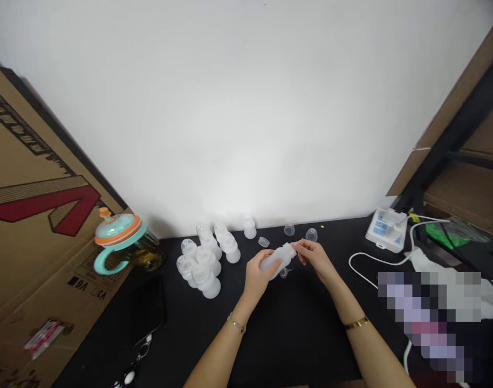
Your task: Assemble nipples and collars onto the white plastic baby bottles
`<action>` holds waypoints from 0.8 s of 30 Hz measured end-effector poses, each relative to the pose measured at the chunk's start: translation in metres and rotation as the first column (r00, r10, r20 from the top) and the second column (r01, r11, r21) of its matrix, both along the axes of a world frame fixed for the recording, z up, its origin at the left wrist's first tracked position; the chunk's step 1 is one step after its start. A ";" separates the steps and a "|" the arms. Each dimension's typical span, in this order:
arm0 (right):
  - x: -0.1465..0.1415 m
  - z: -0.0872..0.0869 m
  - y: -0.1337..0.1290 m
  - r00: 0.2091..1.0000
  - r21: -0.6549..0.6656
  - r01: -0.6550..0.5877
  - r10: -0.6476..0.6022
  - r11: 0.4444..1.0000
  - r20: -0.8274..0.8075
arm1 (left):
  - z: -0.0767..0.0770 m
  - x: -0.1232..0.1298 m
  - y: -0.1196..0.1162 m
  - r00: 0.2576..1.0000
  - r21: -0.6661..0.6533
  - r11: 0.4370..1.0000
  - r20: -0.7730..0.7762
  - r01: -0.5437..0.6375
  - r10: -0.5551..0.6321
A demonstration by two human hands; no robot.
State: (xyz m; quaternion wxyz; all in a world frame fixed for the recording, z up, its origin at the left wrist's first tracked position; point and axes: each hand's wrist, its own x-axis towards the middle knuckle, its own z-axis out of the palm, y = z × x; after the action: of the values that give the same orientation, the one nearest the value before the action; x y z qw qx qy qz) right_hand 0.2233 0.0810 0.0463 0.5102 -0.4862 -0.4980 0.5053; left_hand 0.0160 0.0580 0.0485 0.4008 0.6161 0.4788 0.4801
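A translucent white baby bottle (275, 260) lies tilted in my left hand (258, 272), whose fingers and thumb wrap round its body. Its white collar (288, 250) points up and to the right. My right hand (314, 258) is at that end, thumb and forefinger pinched together at the bottle's tip, which they partly hide. Under the bottle, a clear plastic piece (284, 273) shows in part. Behind the hands lie two clear domed caps, one cap (289, 229) in the middle and another cap (311, 234) to the right, plus a small clear disc-like piece (264, 242).
Several similar bottles (206, 261) stand grouped on the left, and one bottle (250, 227) stands by the wall. Further left are a teal-lidded jug (123, 237) and a black phone (148, 310). On the right lie a power strip (386, 230) and a white cable (362, 254).
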 end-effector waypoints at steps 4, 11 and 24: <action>-0.001 0.002 -0.002 1.000 -0.004 0.005 -0.005 1.000 -0.002 | 0.001 0.000 -0.002 0.999 0.026 1.000 -0.040 -0.003 0.004; -0.006 0.003 -0.002 0.999 -0.028 0.032 -0.032 0.999 0.004 | -0.003 0.000 -0.003 0.993 0.094 0.994 -0.102 -0.050 0.059; -0.007 -0.001 0.000 0.998 -0.041 0.053 -0.051 0.998 0.038 | -0.008 0.002 -0.004 0.952 0.288 0.952 -0.246 -0.106 0.181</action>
State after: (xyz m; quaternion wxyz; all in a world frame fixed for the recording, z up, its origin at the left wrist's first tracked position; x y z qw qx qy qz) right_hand 0.2161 0.0806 0.0456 0.5035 -0.5189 -0.4836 0.4933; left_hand 0.0177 0.0543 0.0409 0.2075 0.6878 0.5025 0.4811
